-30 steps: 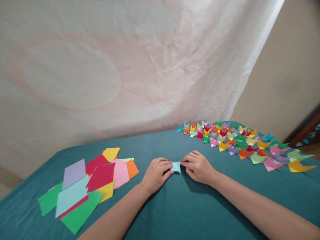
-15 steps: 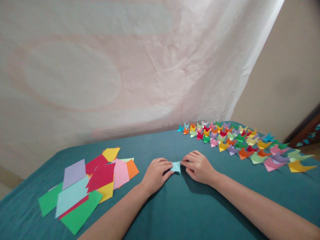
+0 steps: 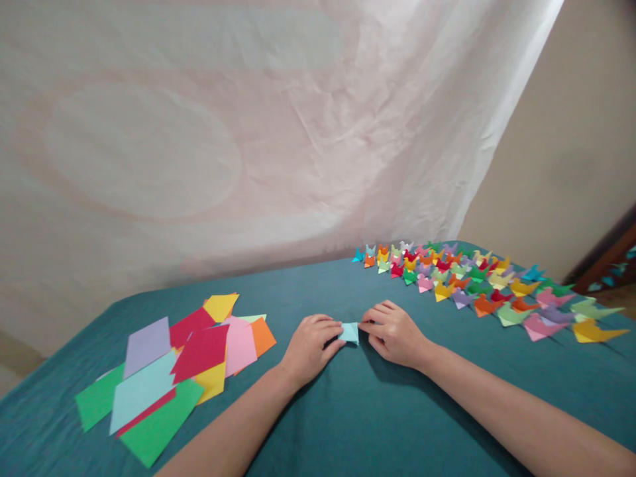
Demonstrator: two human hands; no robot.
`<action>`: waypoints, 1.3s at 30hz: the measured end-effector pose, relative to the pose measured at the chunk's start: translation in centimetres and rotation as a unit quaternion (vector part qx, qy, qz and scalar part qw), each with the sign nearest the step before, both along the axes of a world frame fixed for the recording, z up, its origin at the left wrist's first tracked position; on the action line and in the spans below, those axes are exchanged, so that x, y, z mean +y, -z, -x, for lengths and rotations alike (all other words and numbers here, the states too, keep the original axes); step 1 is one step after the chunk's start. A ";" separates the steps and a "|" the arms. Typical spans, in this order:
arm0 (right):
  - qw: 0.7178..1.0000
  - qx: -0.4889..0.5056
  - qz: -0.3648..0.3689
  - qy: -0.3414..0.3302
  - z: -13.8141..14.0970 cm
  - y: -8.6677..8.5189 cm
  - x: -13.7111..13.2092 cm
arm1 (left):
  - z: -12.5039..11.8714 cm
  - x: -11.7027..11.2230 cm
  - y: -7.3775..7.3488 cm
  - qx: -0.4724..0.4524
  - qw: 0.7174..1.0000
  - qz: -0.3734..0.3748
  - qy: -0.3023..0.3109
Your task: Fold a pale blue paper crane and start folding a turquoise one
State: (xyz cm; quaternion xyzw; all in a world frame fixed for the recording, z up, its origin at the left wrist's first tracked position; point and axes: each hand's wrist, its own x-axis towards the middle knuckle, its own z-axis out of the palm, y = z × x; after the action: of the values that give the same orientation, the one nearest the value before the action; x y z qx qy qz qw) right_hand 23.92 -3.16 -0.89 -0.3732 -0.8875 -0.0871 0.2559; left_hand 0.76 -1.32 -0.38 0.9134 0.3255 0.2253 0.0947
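Note:
A small piece of folded light-blue paper (image 3: 350, 333) lies between my two hands over the middle of the table. My left hand (image 3: 313, 348) pinches its left side between thumb and fingers. At the paper's upper right corner, the fingertips of my right hand (image 3: 392, 333) are closed on the edge, with the other fingers curled. The fingers of both hands cover part of the paper, so its full shape is hidden.
Loose coloured paper sheets (image 3: 149, 391) overlap on the left of the green tablecloth (image 3: 328, 430). Rows of small folded paper birds (image 3: 462, 298) stand at the right and back right. A pale hanging cloth (image 3: 278, 132) rises behind the table.

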 end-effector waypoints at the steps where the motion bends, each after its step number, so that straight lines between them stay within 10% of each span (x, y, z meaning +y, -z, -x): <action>1: 1.000 -0.001 0.002 -0.002 0.0 0.0 0.0 | 0.0 0.0 0.0 -0.001 1.000 0.002 -0.001; 39: 0.997 0.032 0.072 0.027 2.4 -0.2 -1.5 | -0.6 -0.1 -0.6 -0.075 0.990 0.108 -0.044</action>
State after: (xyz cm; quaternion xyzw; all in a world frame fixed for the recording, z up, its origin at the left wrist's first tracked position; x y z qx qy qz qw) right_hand 21.51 -4.62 -0.69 -0.4174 -0.8722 -0.0180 0.2544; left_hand 1.32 -1.38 0.24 0.8633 0.3795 0.2606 0.2068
